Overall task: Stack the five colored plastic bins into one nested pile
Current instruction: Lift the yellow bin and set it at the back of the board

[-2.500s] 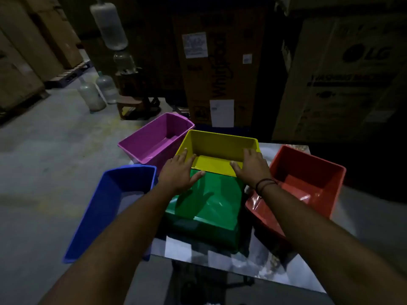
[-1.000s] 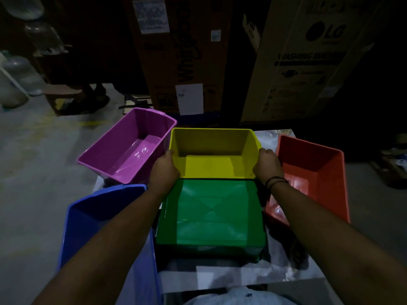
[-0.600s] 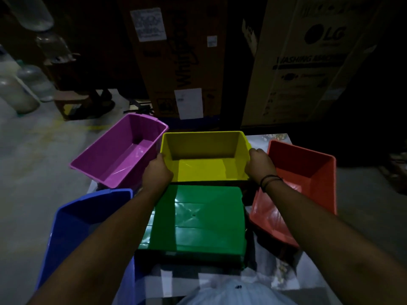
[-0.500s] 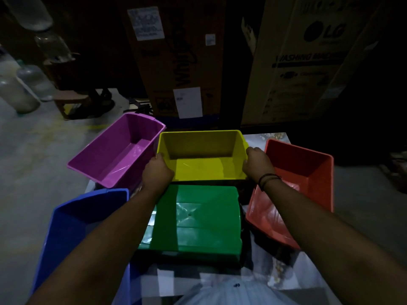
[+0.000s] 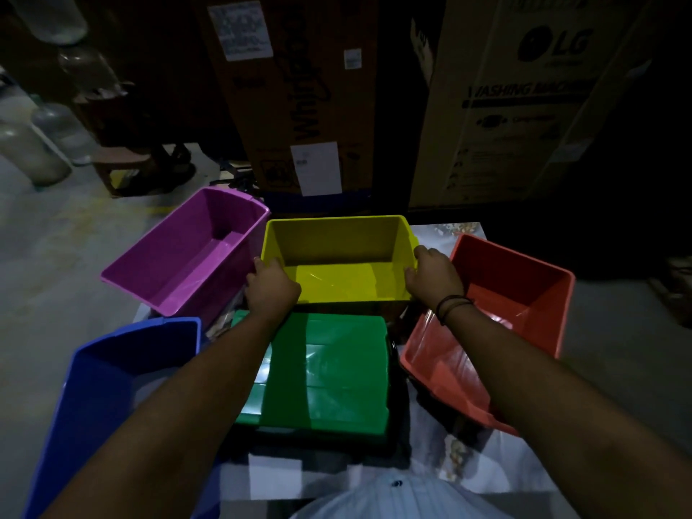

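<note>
Starting at your left, the blue bin (image 5: 123,387) hangs past the table's (image 5: 442,481) near-left edge and runs out of view at the bottom, so you cannot tell how much of it is supported; a nudge from your left forearm could tip it off. Just beyond it the purple bin (image 5: 187,256) sits tilted, its rim close beside your left hand (image 5: 271,290). That hand is closed over the near-left corner of the yellow bin (image 5: 339,264); the fingers curl out of sight, so the depth of the grip is unclear. If you swing the yellow bin wide, it may knock the purple one.

In the middle, the green bin (image 5: 329,372) lies directly in front of the yellow one, apparently bottom-up, though the dim light makes that hard to confirm. If so, nesting onto it will fail unless you turn it over.

Your right hand (image 5: 434,280), with a dark band on the wrist, clasps the yellow bin's right rim, fingertips hidden outside the wall. Uneven lifting could twist the bin loose. The red bin (image 5: 501,312) leans beside that hand, its near end hidden under your right forearm and seemingly overhanging the table.
</note>
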`<act>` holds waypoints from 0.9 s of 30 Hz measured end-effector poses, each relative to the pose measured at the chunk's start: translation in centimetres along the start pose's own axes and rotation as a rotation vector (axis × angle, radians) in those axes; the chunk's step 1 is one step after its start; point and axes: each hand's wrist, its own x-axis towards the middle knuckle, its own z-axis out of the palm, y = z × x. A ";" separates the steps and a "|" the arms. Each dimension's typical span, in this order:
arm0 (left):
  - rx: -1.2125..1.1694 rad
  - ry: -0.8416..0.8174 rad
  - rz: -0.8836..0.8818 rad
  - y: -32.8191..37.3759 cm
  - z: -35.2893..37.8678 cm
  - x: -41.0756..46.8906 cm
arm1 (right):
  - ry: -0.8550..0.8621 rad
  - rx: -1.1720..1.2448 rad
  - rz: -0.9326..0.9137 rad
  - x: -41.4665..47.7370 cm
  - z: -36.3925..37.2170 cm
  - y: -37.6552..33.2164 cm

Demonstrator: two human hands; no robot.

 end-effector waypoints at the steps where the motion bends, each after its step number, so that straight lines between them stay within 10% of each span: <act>1: -0.029 0.012 0.016 0.1 -0.1 0.0 | -0.002 -0.003 0.011 0.0 -0.1 0.1; 27: -0.198 -0.074 0.236 9.7 2.0 1.5 | -0.097 -0.261 0.239 5.1 -6.1 9.0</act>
